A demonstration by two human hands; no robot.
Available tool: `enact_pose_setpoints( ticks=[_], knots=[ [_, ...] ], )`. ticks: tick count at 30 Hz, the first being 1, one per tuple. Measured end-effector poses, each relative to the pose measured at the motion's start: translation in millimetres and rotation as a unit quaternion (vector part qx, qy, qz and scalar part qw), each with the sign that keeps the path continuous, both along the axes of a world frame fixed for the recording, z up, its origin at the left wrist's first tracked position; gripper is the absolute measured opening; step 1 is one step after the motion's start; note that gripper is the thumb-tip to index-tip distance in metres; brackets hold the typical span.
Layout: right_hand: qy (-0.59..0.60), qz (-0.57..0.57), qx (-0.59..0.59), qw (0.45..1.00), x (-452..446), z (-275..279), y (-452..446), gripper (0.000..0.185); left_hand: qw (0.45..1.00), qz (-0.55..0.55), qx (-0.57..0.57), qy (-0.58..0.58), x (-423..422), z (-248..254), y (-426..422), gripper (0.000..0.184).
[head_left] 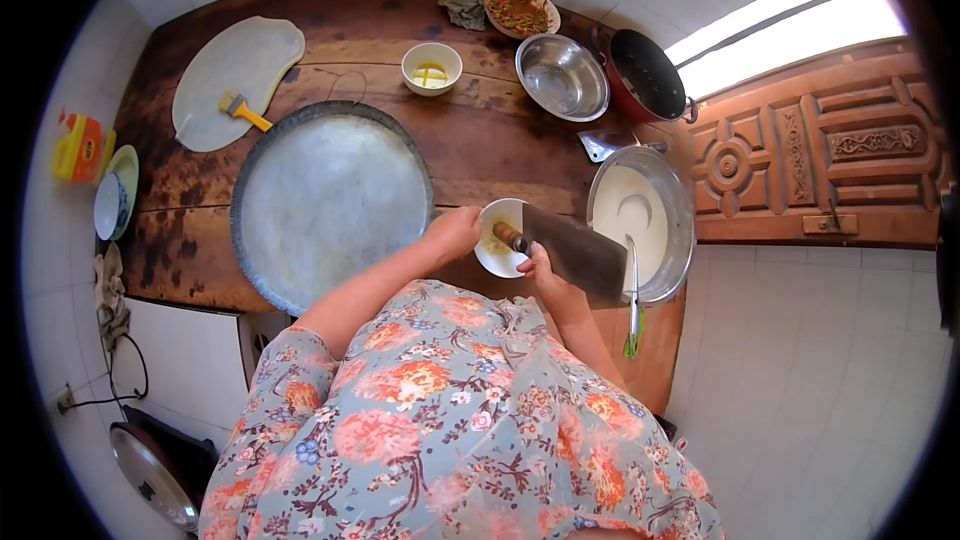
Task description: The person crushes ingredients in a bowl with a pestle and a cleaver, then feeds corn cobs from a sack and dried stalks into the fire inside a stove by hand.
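Left hand point(457, 232) grips the white bowl point(491, 256) at 5 o'clock on the worktop point(490, 160), right hand point(552, 282) pinches the cleaver point(578, 255), wooden handle point(509, 236) pointing in; yellowish bits point(489, 227) look part-mashed, can't tell how much is left. Smooth pale batter point(622, 192) sits in the shiny basin point(683, 230) at 3 o'clock, dull round metal pan point(333, 202) at 9.

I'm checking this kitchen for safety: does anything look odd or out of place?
Yes: the cleaver is reversed. The right hand grips it near the blade, with the handle over the nearer white bowl. That looks odd; a cleaver is normally held by its handle.
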State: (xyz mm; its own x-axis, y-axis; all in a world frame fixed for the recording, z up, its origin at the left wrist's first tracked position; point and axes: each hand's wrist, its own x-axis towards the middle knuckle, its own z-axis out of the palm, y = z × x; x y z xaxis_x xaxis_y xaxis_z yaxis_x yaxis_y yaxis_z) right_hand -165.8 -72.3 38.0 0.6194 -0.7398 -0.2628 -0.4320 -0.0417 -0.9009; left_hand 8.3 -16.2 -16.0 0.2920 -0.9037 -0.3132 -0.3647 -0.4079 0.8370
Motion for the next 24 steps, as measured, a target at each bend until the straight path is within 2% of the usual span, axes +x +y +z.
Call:
enact_pose_setpoints(
  ticks=[4, 6, 7, 8, 10, 11, 13, 18, 20, 22, 24],
  knots=[
    [-0.015, -0.026, 0.033, 0.999, 8.9, 23.5, 14.8, 0.019, 1.0, -0.013, 0.002, 0.001, -1.0, -0.6, -0.7, 0.026],
    [-0.024, 0.023, -0.052, 0.998, 6.0, 12.1, 5.7, 0.018, 1.0, -0.014, -0.008, -0.024, -1.1, -8.4, -2.5, 0.026],
    [-0.001, -0.027, 0.022, 0.999, 9.0, 22.8, 6.7, 0.017, 0.999, -0.013, -0.012, -0.044, -1.7, -8.9, -1.3, 0.026],
    [0.0, -0.023, 0.021, 1.0, 6.5, 16.5, 2.9, 0.017, 0.999, -0.009, -0.012, -0.044, -0.7, -9.3, -2.0, 0.026],
    [-0.013, -0.012, -0.067, 0.998, 3.7, 10.8, 4.2, 0.017, 0.998, -0.005, -0.028, -0.05, -2.6, -4.9, 1.9, 0.025],
    [-0.031, -0.051, 0.008, 0.998, 3.7, 8.0, 7.2, 0.018, 0.998, -0.007, -0.027, -0.049, -3.6, -5.8, 2.8, 0.025],
    [-0.018, -0.049, 0.009, 0.999, 3.2, 8.2, 5.7, 0.018, 0.998, -0.011, 0.015, -0.067, -3.5, -5.4, -2.1, 0.025],
    [0.003, -0.031, -0.006, 0.999, 2.4, 1.8, 7.5, 0.019, 0.999, -0.009, 0.001, -0.046, -2.0, 1.2, 2.2, 0.026],
    [-0.023, -0.019, -0.013, 0.999, 8.4, 6.0, 10.7, 0.019, 0.999, -0.017, -0.014, -0.042, -3.8, 0.8, 0.6, 0.027],
    [-0.001, 0.01, -0.042, 0.999, 4.7, 13.1, 3.9, 0.018, 0.999, -0.008, 0.015, -0.051, -3.2, -5.2, -2.0, 0.027],
    [0.028, -0.01, 0.02, 0.999, 2.6, 7.5, 0.6, 0.018, 0.998, -0.004, 0.007, -0.059, -2.7, -7.2, -1.3, 0.027]
  ],
)
